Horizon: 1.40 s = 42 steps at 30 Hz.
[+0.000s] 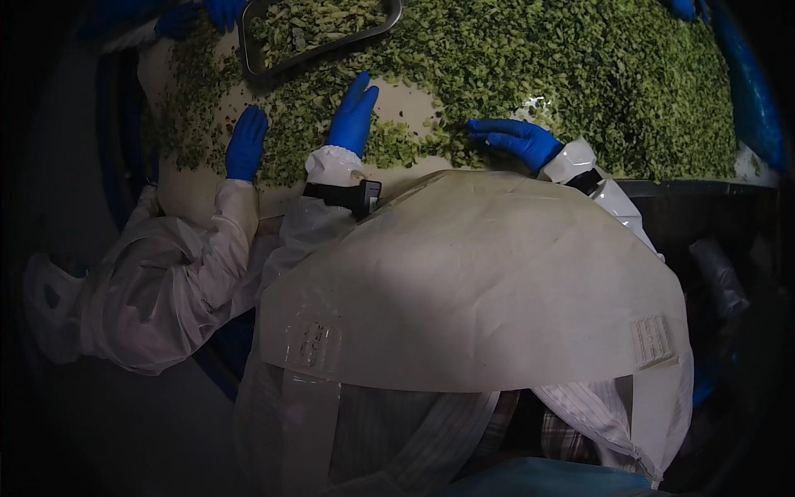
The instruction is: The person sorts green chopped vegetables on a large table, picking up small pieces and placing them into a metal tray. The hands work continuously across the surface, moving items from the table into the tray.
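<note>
Loose chopped green pieces (584,81), apparently vegetable or leaf, are spread thickly over a pale work surface (407,105). My left hand (353,118) wears a blue glove and rests among them, fingers pointing away from me, beside a bare patch. My right hand (518,141), gloved the same way, lies low over the near pieces. Its fingers are stretched to the left, with a gap between the upper and lower ones. Neither hand shows anything in its grasp. Between them sits a small heap of green pieces (394,143).
A metal tray (245,50) of larger, paler green pieces stands beyond my left hand. On my left, a co-worker in white has a blue-gloved hand (247,144) on the surface. More gloved hands (180,20) show at the far left. Blue sheeting (748,93) borders the right.
</note>
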Tool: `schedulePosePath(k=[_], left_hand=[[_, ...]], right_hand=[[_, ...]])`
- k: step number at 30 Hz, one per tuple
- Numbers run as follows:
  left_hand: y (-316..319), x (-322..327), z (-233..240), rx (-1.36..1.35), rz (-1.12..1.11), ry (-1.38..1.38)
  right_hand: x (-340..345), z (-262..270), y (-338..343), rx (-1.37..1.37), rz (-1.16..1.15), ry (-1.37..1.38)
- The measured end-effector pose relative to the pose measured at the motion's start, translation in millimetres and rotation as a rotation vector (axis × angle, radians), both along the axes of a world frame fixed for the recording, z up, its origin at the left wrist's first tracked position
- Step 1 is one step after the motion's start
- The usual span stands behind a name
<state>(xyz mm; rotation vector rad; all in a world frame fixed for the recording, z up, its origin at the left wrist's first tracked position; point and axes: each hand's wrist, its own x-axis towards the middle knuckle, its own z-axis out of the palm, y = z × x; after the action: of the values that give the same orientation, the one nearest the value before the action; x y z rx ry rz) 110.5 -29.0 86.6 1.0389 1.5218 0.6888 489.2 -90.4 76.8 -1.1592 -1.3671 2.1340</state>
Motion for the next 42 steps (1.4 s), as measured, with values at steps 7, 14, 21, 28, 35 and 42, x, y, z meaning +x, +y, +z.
schedulePosePath(k=[7, 14, 21, 28, 35, 42], left_hand=[[-92, -91, 34, 0.210, -0.192, 0.503], [-132, -77, 27, 0.490, -0.382, 0.725], [-126, -79, 31, 0.249, -0.361, 0.624], [-126, -74, 38, 0.237, -0.342, 0.676], [-126, -79, 33, 0.151, -0.401, 0.652], [-124, -81, 30, 0.367, -0.559, 0.683]], right_hand=[[22, -14, 44, 0.315, -0.332, -0.385], [-37, -18, 76, 0.613, -0.107, -0.773], [-115, 0, 99, 0.857, 0.646, -0.580], [-40, -25, 163, 1.087, 0.367, -1.375], [92, -46, 120, 0.193, -0.462, -0.143], [147, -38, 65, 0.224, -1.295, -0.524]])
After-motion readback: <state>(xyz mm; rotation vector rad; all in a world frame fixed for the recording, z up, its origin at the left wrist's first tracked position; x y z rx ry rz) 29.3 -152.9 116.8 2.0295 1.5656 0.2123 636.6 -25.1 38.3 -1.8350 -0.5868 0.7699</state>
